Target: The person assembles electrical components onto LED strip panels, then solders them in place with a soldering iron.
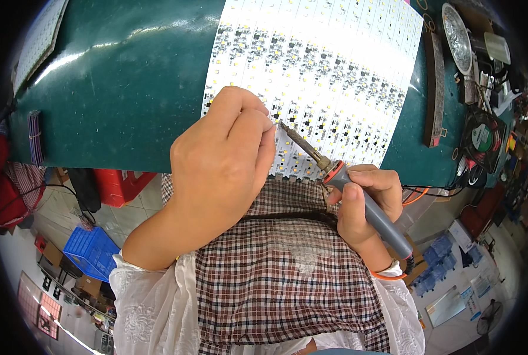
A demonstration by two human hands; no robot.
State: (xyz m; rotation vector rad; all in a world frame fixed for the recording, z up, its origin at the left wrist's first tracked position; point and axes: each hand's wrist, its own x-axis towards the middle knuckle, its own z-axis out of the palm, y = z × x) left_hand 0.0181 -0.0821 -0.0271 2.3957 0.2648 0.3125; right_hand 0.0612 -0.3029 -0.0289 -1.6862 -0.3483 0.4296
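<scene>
A white LED circuit board panel [329, 77], with rows of small yellow LEDs and black chips, lies on the green tabletop and reaches the table's near edge. My right hand [367, 204] is wrapped round the grey handle of a soldering iron [375, 220]. The iron slants up and to the left, its dark tip at a row of chips. Close to that tip, my left hand [219, 154] is closed in a pinch over the panel's left part. Whatever its fingertips hold is too small or hidden to make out.
Along the right side of the green table [128, 89] are a dark bar [433, 89], a round metal reflector [457, 38] and a small fan [481, 139]. A bundle of wires [35, 137] lies at the left edge. Below stand a red box [122, 186] and a blue crate [91, 251].
</scene>
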